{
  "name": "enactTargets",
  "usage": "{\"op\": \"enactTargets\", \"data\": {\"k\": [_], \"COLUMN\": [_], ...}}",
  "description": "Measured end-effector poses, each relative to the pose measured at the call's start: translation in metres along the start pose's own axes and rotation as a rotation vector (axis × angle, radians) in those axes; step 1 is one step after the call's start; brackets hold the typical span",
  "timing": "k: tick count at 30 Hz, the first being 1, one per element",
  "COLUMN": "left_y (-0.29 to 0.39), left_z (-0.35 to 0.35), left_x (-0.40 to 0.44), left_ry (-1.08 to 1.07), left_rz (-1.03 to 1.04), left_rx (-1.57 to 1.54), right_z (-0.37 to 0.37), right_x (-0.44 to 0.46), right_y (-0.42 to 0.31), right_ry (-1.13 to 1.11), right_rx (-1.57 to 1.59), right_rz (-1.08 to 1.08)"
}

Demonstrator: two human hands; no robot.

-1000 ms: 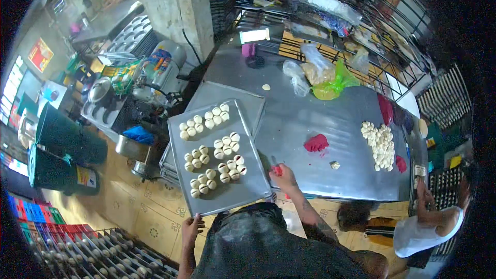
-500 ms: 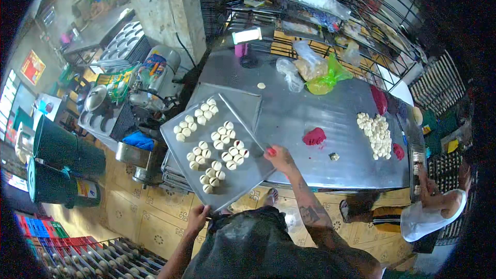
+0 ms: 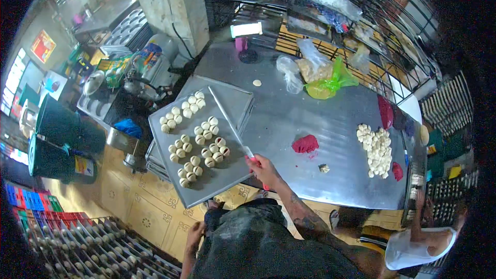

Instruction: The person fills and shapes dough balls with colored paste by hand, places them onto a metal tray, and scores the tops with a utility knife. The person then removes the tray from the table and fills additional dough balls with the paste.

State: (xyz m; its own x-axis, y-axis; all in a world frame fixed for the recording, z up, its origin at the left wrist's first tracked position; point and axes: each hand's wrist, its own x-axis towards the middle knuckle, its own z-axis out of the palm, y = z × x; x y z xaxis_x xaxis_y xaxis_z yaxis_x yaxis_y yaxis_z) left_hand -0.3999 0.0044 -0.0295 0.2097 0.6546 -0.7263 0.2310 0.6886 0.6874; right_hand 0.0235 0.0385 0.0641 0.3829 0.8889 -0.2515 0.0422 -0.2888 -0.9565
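Note:
My right hand (image 3: 265, 171) is closed around the red handle of a long knife (image 3: 227, 118), at the right corner of a metal baking tray (image 3: 219, 178). The knife's blade lies along the tray's right edge. Pale dough balls (image 3: 179, 145) sit on the tray in several clusters, split on top; one or two show red inside. Under the tray are more flat trays (image 3: 237, 93) at the table's left end. My left hand (image 3: 195, 231) hangs below the tray's near corner, beside my dark clothing, apart from the tray. It looks open and holds nothing I can see.
The metal table (image 3: 330, 119) bears a red filling mound (image 3: 305, 143), a pile of dough pieces (image 3: 374, 150) and plastic bags (image 3: 325, 80). A person in a white top (image 3: 421, 245) works at right. Racks of dough (image 3: 98, 243) stand lower left; green bins (image 3: 64, 150) are at left.
My left hand has let go of the tray's near corner and dropped lower. The tray has shifted slightly left in view, with my right hand and the knife still at its right side.

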Motion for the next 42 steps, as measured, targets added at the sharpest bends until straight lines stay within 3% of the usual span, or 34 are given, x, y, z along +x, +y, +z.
{"op": "enactTargets", "data": {"k": [2,7,9,13,15,17,19,22,25,28,30,33,35,42], "left_y": [-0.016,-0.073,-0.026,0.098,0.132,0.162,0.183,0.19,0.192,0.191,0.197,0.205,0.209,0.204], "left_z": [0.007,-0.05,-0.042,-0.019,-0.022,-0.023,-0.023,-0.03,-0.044,-0.042,-0.035,-0.023,-0.02,-0.015], "left_x": [-0.014,0.012,0.002,-0.002,0.013,0.029,0.041,0.056,0.064,0.069,0.07,0.068,0.067,0.076], "left_ry": [-0.073,-0.016,0.385,0.58,0.5,0.454,0.276,0.101,0.016,-0.034,0.079,0.169,0.229,0.235], "left_rz": [0.087,0.12,0.35,0.68,0.666,0.821,1.003,0.9,0.838,0.847,0.883,0.892,0.901,0.884], "left_rx": [0.214,0.394,0.372,0.335,0.189,0.432,0.534,0.671,0.669,0.579,0.605,0.681,0.836,0.762], "right_z": [-0.001,0.012,0.016,0.046,0.065,0.092,0.114,0.149,0.172,0.196,0.212,0.226,0.233,0.242], "right_x": [0.009,0.017,0.018,0.001,-0.009,-0.019,-0.024,-0.024,-0.034,-0.038,-0.03,-0.009,0.005,0.032], "right_y": [0.006,0.008,-0.001,-0.026,-0.036,-0.039,-0.03,-0.027,-0.07,-0.066,-0.067,-0.073,-0.073,-0.062], "right_ry": [-0.053,-0.172,-0.257,-0.285,-0.259,-0.198,-0.188,-0.177,-0.276,-0.223,-0.195,-0.142,-0.15,-0.157], "right_rx": [0.015,-0.019,-0.116,0.117,0.106,0.113,0.024,-0.161,-0.368,-0.454,-0.495,-0.709,-0.713,-0.838], "right_rz": [0.01,-0.03,-0.096,0.106,0.093,0.055,0.009,-0.107,0.09,0.055,0.022,-0.272,-0.26,-0.386]}}
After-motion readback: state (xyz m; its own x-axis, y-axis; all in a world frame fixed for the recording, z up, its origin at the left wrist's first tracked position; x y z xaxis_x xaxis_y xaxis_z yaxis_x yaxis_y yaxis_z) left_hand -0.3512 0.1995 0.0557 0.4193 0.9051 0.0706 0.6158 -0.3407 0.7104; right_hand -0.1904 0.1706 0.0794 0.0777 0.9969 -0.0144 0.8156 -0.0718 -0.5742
